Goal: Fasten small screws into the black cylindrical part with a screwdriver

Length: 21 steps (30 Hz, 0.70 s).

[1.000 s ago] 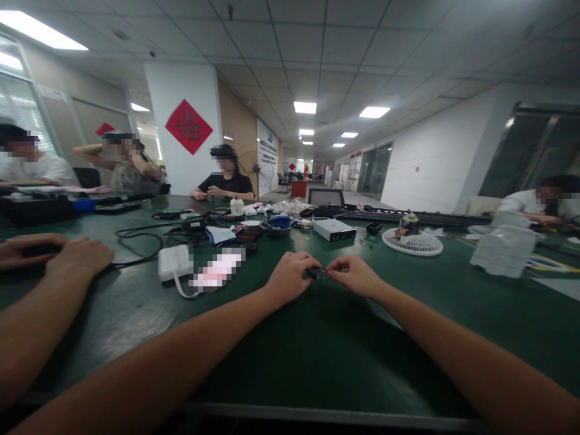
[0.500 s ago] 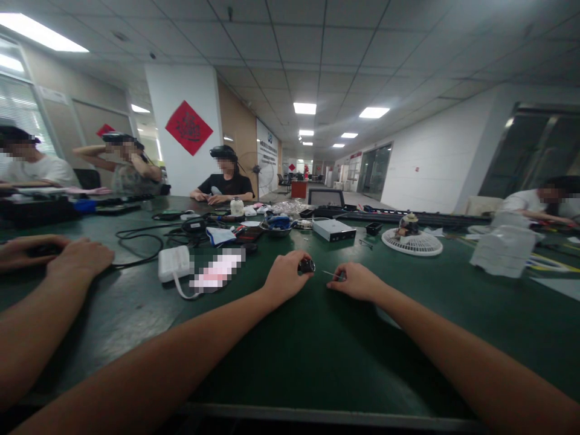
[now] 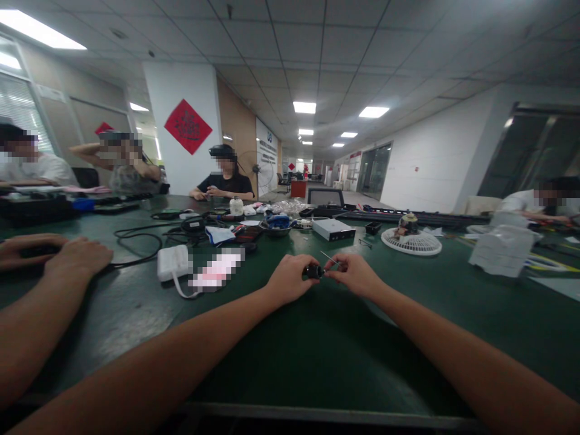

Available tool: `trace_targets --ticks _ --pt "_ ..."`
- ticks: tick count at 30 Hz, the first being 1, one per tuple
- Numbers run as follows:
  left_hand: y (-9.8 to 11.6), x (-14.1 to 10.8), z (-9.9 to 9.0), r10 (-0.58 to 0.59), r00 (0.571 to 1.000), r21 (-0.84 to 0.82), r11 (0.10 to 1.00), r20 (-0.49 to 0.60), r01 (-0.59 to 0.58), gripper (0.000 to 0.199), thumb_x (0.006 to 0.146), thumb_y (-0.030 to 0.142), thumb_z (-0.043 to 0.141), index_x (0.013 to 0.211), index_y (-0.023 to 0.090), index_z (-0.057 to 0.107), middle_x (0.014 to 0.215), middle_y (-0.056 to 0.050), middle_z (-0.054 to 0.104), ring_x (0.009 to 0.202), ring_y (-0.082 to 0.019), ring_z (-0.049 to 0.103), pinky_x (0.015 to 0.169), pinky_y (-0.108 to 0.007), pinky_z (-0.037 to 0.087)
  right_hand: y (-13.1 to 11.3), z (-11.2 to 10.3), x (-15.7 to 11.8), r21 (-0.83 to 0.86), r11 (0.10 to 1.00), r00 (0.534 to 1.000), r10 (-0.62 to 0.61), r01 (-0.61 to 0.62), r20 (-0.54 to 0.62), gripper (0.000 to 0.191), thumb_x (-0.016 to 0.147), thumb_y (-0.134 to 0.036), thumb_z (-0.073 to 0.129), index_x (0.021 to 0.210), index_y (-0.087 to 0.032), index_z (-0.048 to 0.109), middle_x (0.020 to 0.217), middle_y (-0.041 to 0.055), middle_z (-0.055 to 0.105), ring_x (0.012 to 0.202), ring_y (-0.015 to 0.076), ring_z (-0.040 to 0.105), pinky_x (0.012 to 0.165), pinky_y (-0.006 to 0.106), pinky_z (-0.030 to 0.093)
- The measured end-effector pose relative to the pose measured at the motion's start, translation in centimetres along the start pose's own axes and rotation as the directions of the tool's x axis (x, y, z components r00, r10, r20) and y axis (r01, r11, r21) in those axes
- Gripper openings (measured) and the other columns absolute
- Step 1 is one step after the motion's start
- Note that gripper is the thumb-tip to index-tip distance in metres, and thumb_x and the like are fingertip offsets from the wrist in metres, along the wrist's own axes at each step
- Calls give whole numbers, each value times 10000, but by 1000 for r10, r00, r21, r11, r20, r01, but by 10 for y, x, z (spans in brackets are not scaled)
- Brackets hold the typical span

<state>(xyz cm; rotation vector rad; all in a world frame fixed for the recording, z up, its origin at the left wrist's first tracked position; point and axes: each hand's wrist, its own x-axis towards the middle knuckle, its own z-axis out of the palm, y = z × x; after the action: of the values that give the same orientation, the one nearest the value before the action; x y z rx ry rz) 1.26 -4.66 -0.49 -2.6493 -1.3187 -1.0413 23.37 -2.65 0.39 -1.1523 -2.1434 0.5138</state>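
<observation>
Near the middle of the green table, my left hand grips a small dark cylindrical part between thumb and fingers. My right hand is closed around a thin metal rod, which points up and to the left. The right fingertips are at the right end of the dark part; whether they pinch a second small piece there is too small to tell.
A white box and a white fan grille lie beyond my hands. At left are a white adapter, black cables and another person's hands. Wrapped white objects stand at right.
My right hand has moved left to the dark part, and the rod has swung upward. The dark part has shifted slightly right and down with my left hand.
</observation>
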Motion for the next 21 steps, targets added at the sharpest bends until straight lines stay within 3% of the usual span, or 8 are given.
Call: trace_targets --ticks 6,13,21 --pt "4 -1 -5 101 994 -38 994 48 -99 323 796 274 772 1102 237 675 1072 -10 734 1011 -219 664 916 -365 431 -4 0 -2 -50 995 997 -82 82 -7 149 784 -277 718 888 -185 770 699 -13 652 595 124 515 561 247 366" --pt "6 -1 -8 145 986 -27 989 87 -143 343 799 308 777 1118 230 677 1101 -43 734 1036 -241 656 945 -383 419 -4 3 -3 61 998 1000 5 -3 -30 273 709 -290 784 931 -166 684 799 -1 694 587 113 549 523 228 390" --pt "7 -1 -9 268 958 -6 963 101 -268 244 840 208 703 1080 246 692 1109 -30 731 1076 -219 643 957 -362 390 1 6 -2 303 946 987 73 -113 140 303 672 -322 818 857 -149 651 768 -5 654 567 117 569 447 223 454"
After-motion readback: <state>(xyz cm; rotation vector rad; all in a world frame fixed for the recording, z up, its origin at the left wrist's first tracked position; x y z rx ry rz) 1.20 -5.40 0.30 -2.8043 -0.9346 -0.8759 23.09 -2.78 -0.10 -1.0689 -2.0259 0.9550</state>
